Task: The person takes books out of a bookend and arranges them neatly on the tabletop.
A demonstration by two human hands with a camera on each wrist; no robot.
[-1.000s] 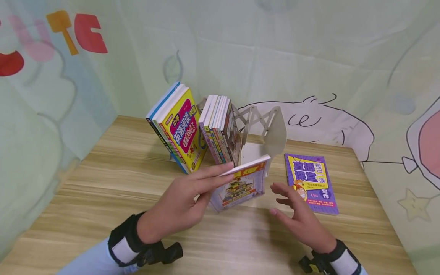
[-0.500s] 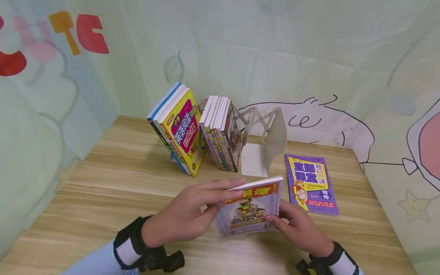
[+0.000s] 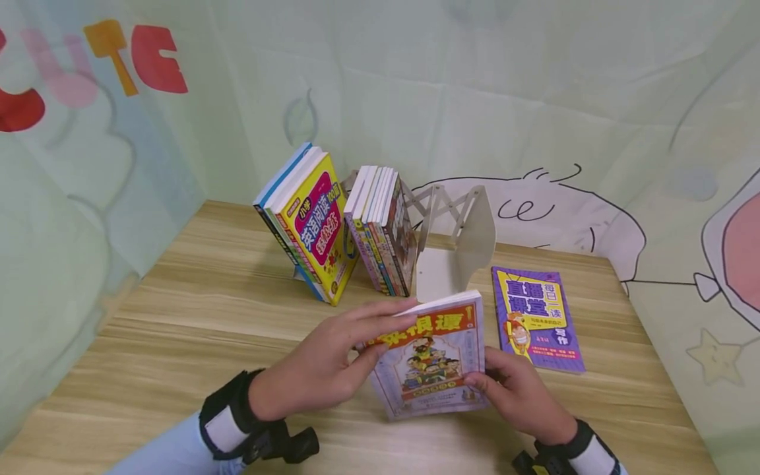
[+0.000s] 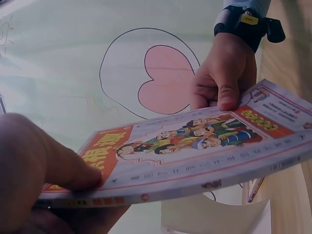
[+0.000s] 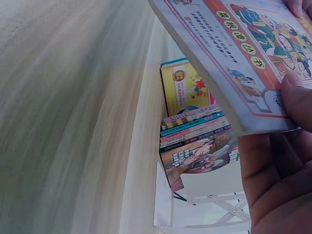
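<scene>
Two grips (image 3: 320, 361) (image 3: 525, 397), two wristbands (image 3: 237, 404) (image 3: 584, 435), one bookrack (image 3: 479, 231), one held book (image 3: 436, 363), one flat book (image 3: 537, 316); upright books (image 3: 320, 231) (image 3: 371, 227), count unclear.

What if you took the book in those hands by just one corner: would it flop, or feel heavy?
The book would probably flex only slightly: it spans the left hand and right hand without visible sagging. Its narrow spine suggests it's fairly light. The cover looks like thin card, so a tight grip might crease it.

The thin, closed, pale book (image 3: 436, 369) with red-banded picture cover is tilted, held by the left hand (image 3: 329, 359) and the right hand (image 3: 524, 397).
</scene>
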